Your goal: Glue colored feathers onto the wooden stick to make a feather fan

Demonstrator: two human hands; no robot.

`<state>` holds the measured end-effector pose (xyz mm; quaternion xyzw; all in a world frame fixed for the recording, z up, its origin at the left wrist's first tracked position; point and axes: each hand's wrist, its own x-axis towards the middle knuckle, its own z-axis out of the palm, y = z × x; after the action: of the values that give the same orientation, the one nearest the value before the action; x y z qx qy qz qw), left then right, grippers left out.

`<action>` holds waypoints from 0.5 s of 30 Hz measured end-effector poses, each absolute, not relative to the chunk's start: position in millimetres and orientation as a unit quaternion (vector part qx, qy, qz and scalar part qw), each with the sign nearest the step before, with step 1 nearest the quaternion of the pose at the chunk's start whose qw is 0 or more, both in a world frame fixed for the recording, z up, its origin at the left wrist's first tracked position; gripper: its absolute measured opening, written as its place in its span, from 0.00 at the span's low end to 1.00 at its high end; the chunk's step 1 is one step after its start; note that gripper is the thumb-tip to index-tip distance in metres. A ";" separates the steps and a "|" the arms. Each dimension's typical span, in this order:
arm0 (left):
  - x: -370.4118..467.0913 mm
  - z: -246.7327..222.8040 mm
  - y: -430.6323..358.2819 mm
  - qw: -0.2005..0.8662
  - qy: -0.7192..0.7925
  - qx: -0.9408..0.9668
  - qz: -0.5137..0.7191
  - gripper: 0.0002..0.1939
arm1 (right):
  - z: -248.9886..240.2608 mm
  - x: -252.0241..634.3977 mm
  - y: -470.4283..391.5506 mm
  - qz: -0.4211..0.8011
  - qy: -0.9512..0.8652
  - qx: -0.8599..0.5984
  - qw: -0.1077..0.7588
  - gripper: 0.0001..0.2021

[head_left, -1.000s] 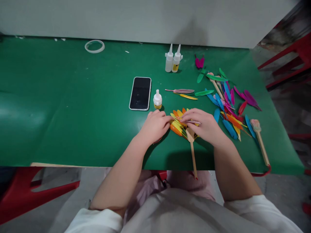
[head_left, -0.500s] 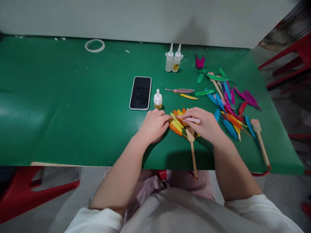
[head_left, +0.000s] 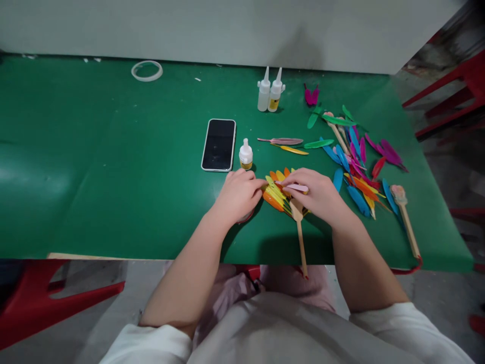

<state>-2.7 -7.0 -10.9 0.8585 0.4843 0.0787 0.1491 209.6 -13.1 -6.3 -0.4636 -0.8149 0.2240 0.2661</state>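
Note:
A small fan of yellow and orange feathers (head_left: 273, 198) lies on the green table, fixed to a wooden stick with a heart-shaped piece (head_left: 297, 208). My right hand (head_left: 316, 194) is closed around slim pink tweezers (head_left: 297, 187), whose tip points left over the feathers. From the left, my left hand (head_left: 238, 194) reaches the fan's edge, its fingers bent and the fingertips at a yellow feather. Under its palm shows part of a round, red-rimmed thing, mostly hidden. Just beyond stands a small white glue bottle (head_left: 246, 155) with a yellow label.
A phone (head_left: 219, 145) lies left of the bottle. Two more glue bottles (head_left: 270, 96) stand farther back. Loose coloured feathers (head_left: 358, 194) and wooden sticks (head_left: 406, 222) spread over the right side. A white ring (head_left: 147, 71) lies near the back wall.
The tweezers in my right hand have shifted very slightly to the left. My left hand stays at the fan's edge.

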 end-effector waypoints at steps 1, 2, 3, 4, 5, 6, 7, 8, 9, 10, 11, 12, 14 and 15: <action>-2.8 -10.3 -7.1 0.140 0.490 0.857 0.077 0.17 | -6.4 209.6 -13.1 0.224 -0.816 -0.463 0.265 0.05; -3.0 -9.7 -7.2 0.132 0.495 0.855 0.077 0.17 | -6.3 209.6 -13.1 0.225 -0.816 -0.462 0.263 0.05; -3.1 -9.3 -7.4 0.125 0.500 0.854 0.078 0.17 | -6.2 209.6 -13.2 0.226 -0.817 -0.462 0.263 0.05; -3.2 -9.0 -7.7 0.122 0.501 0.853 0.079 0.17 | -6.0 209.6 -13.3 0.226 -0.817 -0.462 0.262 0.05; -3.3 -8.9 -8.0 0.121 0.500 0.854 0.079 0.17 | -5.7 209.6 -13.5 0.225 -0.817 -0.462 0.261 0.05; -3.4 -8.9 -8.3 0.121 0.499 0.854 0.080 0.17 | -5.3 209.5 -13.8 0.225 -0.817 -0.462 0.262 0.05; -3.4 -9.0 -8.7 0.122 0.498 0.855 0.081 0.17 | -5.0 209.5 -14.1 0.226 -0.818 -0.460 0.262 0.05; -3.3 -9.1 -9.1 0.123 0.496 0.856 0.082 0.16 | -4.6 209.5 -14.5 0.228 -0.819 -0.457 0.262 0.05; -3.2 -9.3 -9.4 0.125 0.494 0.856 0.083 0.16 | -4.3 209.4 -14.9 0.231 -0.820 -0.454 0.263 0.05; -2.9 -9.4 -9.7 0.127 0.493 0.857 0.085 0.16 | -4.1 209.4 -15.3 0.234 -0.820 -0.451 0.263 0.06; -2.6 -9.4 -9.9 0.129 0.492 0.857 0.086 0.16 | -3.9 209.3 -15.7 0.236 -0.820 -0.451 0.262 0.06; -2.2 -9.3 -10.1 0.131 0.490 0.857 0.086 0.16 | -3.8 209.2 -16.0 0.236 -0.820 -0.451 0.260 0.06; -1.1 -9.1 -10.4 0.134 0.486 0.859 0.087 0.16 | -3.5 209.1 -16.4 0.235 -0.822 -0.454 0.253 0.06; -0.5 -8.8 -10.5 0.136 0.484 0.860 0.086 0.16 | -3.3 209.1 -16.5 0.234 -0.823 -0.453 0.250 0.06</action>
<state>-0.5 -10.5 -8.8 0.8599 0.4843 0.0865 0.1364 209.1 -16.5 -3.3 -0.4530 -0.8232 0.2340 0.2497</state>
